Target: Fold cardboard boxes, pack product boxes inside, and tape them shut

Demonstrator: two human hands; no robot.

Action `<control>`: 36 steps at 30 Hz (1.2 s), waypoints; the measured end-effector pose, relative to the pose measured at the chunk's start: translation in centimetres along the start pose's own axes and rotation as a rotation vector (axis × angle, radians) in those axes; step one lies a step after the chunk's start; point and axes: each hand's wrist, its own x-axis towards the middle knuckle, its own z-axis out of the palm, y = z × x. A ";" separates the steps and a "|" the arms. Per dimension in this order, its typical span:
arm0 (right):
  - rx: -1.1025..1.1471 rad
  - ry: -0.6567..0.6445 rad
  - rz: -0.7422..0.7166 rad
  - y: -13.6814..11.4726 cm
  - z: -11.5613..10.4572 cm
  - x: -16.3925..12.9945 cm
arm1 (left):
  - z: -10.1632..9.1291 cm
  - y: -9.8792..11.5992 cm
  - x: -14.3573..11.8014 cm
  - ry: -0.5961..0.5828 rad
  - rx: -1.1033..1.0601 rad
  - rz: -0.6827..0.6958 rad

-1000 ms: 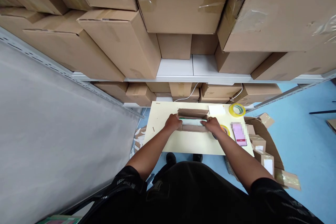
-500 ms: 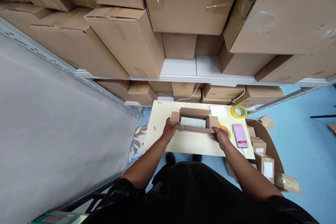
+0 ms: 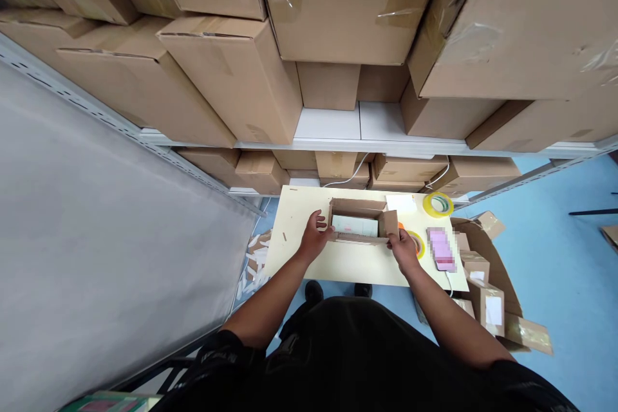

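Note:
A small open cardboard box (image 3: 360,239) sits on the pale yellow table with a light green-and-white packet (image 3: 355,226) lying inside it. My left hand (image 3: 315,236) is at the box's left end, fingers apart and slightly curled, the thumb touching the box near its front left corner. At the right end, my right hand (image 3: 403,251) pinches the lower edge of the box's right flap (image 3: 389,224), which sticks outward. Partly behind that hand lie a yellow tape roll (image 3: 419,244) and something orange.
The table (image 3: 294,264) also carries a larger tape roll (image 3: 438,205), a white paper (image 3: 402,203) and a phone (image 3: 441,250) with a cable. Shelves of cardboard boxes (image 3: 232,71) rise beyond it. A big carton of small boxes (image 3: 487,302) stands right; a wall (image 3: 120,225) is left.
The left flap, which stuck outward under my left hand, is now folded up out of sight. My left fingers have lifted and spread. My right hand has shifted slightly on the right flap.

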 end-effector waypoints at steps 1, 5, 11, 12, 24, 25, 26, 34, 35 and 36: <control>-0.017 -0.010 0.001 0.1 0.0 -0.1 | 0.0 -0.1 0.1 -0.002 0.003 -0.012; 0.017 -0.065 0.098 0.3 0.2 -0.1 | 0.0 -0.6 0.4 -0.029 0.000 -0.120; 0.216 -0.132 0.342 0.1 0.5 0.8 | 0.0 -1.4 0.4 0.025 -0.088 -0.218; 0.217 -0.133 0.340 0.0 0.6 0.9 | 0.0 -1.4 0.2 0.035 -0.068 -0.227; -0.516 0.177 -0.400 -3.6 -1.9 -1.9 | -1.6 0.9 -1.5 -0.176 0.688 0.470; -0.626 0.053 -0.505 -4.7 -1.5 -1.8 | -1.7 0.6 -1.3 -0.179 0.687 0.426; -0.743 -0.119 -0.562 -6.0 -0.6 -1.6 | -1.8 0.2 -1.1 -0.175 0.676 0.373; -1.232 -0.499 -0.467 -10.5 10.2 3.7 | -1.0 -2.2 -1.9 -0.218 0.581 0.239; -1.252 -0.499 -0.468 -10.4 10.9 4.0 | -0.7 -2.2 -2.0 -0.219 0.585 0.242; -1.268 -0.506 -0.472 -10.2 11.2 4.1 | -0.5 -2.2 -2.0 -0.223 0.591 0.241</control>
